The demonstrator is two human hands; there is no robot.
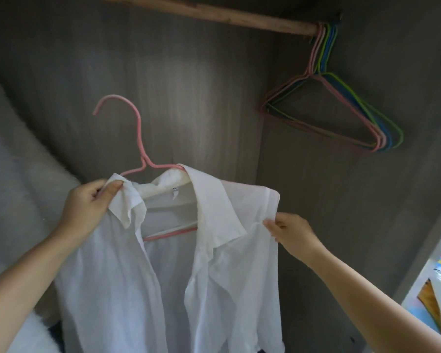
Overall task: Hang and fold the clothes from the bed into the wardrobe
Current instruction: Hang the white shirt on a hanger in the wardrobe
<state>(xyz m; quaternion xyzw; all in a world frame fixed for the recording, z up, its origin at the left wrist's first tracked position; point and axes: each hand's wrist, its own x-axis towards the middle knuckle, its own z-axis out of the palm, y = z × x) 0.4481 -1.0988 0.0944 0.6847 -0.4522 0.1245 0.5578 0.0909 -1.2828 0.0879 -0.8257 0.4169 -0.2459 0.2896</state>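
A white collared shirt hangs open-fronted on a pink hanger, held up inside the grey wardrobe. The hanger's hook points up and left, well below the wooden rail. My left hand grips the shirt's left collar and shoulder together with the hanger's arm. My right hand pinches the fabric at the shirt's right shoulder. The hanger's lower bar shows through the open neck.
Several empty hangers in pink, green and blue hang bunched at the rail's right end. A pale fluffy garment fills the left side. White shelves with colourful items stand at the lower right.
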